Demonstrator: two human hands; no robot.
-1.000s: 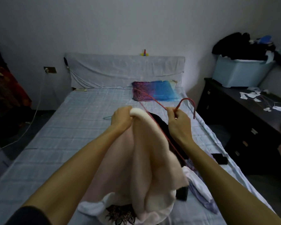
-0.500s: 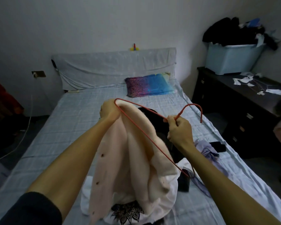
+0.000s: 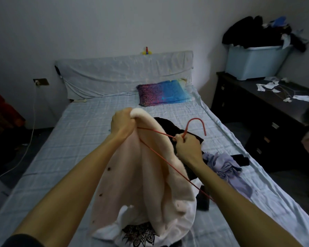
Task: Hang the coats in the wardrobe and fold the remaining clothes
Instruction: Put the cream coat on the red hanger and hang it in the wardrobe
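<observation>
Coat (image 3: 128,175) hangs from the left hand (image 3: 122,124), its grip clamped on the collar, so the right hand (image 3: 188,148), pinching the red hanger (image 3: 187,128) just below the hook, can seemingly thread it in.

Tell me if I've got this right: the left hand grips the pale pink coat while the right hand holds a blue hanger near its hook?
Not quite. The head view shows the hanger is red, not blue. The left hand grips the pale pink coat while the right hand holds the hanger near its hook.
</observation>
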